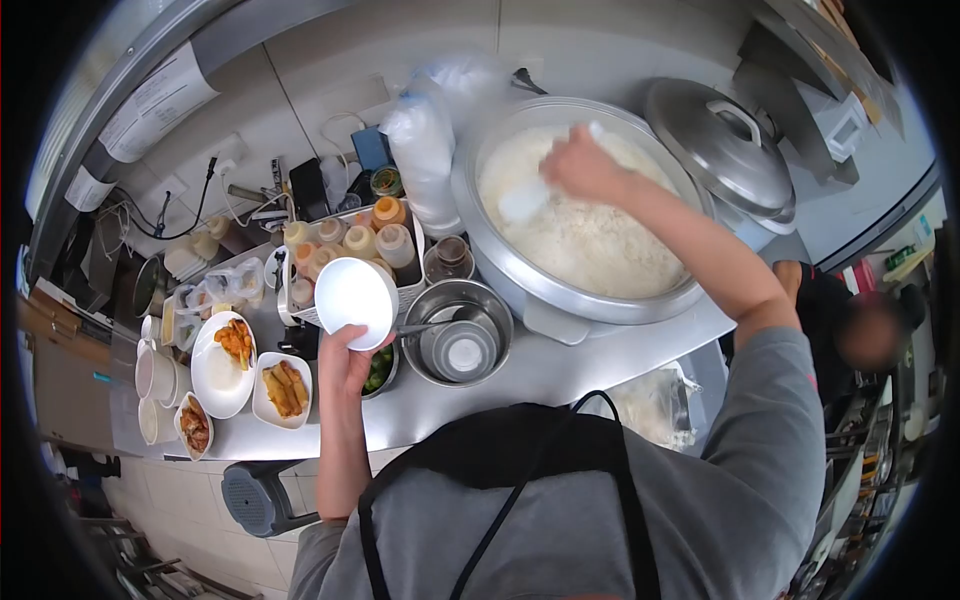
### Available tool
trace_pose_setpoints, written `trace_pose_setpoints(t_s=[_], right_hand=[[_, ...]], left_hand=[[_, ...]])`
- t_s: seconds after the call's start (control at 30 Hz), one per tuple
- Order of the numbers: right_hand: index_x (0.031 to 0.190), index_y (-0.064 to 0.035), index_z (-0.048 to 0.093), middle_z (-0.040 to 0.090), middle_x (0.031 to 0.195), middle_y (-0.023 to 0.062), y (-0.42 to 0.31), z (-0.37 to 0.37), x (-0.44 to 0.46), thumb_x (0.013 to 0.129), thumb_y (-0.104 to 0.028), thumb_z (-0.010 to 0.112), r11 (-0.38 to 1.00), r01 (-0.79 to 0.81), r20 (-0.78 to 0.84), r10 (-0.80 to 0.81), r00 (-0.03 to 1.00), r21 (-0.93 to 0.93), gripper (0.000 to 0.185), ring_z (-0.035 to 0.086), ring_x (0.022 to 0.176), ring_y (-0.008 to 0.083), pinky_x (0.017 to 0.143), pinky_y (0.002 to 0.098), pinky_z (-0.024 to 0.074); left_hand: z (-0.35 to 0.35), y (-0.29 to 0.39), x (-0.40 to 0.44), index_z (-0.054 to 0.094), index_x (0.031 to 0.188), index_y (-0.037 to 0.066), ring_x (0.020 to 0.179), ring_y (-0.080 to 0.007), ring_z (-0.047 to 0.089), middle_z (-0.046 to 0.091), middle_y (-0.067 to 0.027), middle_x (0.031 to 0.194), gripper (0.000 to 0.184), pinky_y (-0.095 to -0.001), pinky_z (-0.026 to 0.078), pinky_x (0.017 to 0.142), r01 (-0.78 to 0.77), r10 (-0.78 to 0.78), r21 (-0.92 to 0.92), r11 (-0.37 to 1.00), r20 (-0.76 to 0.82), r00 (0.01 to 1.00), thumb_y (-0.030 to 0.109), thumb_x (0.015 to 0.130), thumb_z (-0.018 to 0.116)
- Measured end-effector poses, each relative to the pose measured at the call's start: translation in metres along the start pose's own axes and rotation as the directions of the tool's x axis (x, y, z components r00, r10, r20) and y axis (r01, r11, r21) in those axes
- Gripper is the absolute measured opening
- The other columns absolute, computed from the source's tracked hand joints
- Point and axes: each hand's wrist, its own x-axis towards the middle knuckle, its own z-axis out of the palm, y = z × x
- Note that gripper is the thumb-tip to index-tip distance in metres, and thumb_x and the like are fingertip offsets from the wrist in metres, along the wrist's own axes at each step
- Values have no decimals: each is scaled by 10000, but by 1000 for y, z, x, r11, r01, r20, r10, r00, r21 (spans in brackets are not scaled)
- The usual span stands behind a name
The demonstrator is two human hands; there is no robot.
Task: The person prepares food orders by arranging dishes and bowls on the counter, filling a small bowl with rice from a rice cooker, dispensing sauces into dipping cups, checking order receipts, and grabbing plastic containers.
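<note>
My left hand (352,358) grips a white bowl (352,300) by its near rim, and its inside looks bare. My right hand (584,168), smeared by motion, is closed round the handle of a white rice paddle (524,203) over the large rice cooker (480,240). The paddle's blade lies at the surface of the white rice (610,255) that fills the pot. Between my hands stands a steel pot (506,345) with a smaller metal vessel (463,350) and a handled utensil in it.
Sauce bottles (362,243) crowd a white basket behind the bowl. To the left are an oval plate of rice and orange food (215,385) and a dish of browned pieces (283,390). A metal lid (715,140) leans right of the cooker. Another person (860,340) is at far right.
</note>
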Motion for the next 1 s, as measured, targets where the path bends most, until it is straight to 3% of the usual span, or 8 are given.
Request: trace_pose_setpoints(t_s=[0.1,0.23,0.43,0.63,0.73,0.8,0.9,1.0], right_hand=[[713,-149,592,571,666,-1,57,22,48,631,-93,551,931,-308,-69,300,951,-196,107,527,748,166,746,367,299],[720,-137,591,573,668,7,50,33,71,633,-95,547,919,-341,-24,343,939,-198,106,533,749,173,766,363,294],[677,-126,584,569,671,24,14,29,73,644,-87,544,987,-48,104,64,992,-154,66,519,766,169,776,349,297],[640,-129,562,561,699,7,-38,10,30,621,-88,540,990,112,-117,-122,986,-90,50,508,776,165,742,336,318],[640,-137,558,561,700,6,-34,9,20,609,-92,536,985,-6,-94,-11,996,-174,59,513,761,162,719,340,321],[658,-136,570,569,687,12,-9,12,13,626,-108,540,897,-424,-234,389,891,-124,53,522,753,162,712,352,313],[673,-121,604,589,664,36,-3,21,1,671,-130,540,877,-465,43,473,880,-123,64,547,714,170,738,374,276],[654,-114,591,594,645,44,-27,22,-3,683,-120,524,887,-461,139,458,878,-9,74,552,711,171,726,365,257]], left_hand=[[-10,1,1,291,1197,-41,923,-331,542,464,-199,1088,611,-453,531,681,-4,4,-22,1000,-21,1000,-46,619,488],[-12,7,-2,291,1198,-41,925,-332,542,464,-199,1086,612,-448,535,677,-10,10,-11,1000,-60,998,-44,619,487],[-18,1,9,303,1191,-37,923,-326,543,465,-197,1087,595,-451,529,691,-20,20,-28,999,-20,1000,-38,626,487],[5,2,21,311,1183,-46,954,-331,524,467,-192,1085,565,-462,514,715,14,-13,-41,999,19,1000,-40,644,479],[15,4,29,312,1180,-49,970,-331,514,462,-187,1095,557,-465,507,722,26,-25,-8,1000,47,999,-36,650,483],[20,6,33,314,1179,-44,965,-322,518,461,-180,1100,545,-456,511,714,56,-57,19,998,48,997,-28,662,485],[26,5,38,322,1177,-34,963,-310,519,465,-175,1095,526,-443,518,700,54,-56,21,998,57,997,-17,679,488],[32,2,42,321,1182,-23,963,-302,520,467,-173,1093,516,-430,523,688,60,-59,-7,998,92,994,-6,695,492]])
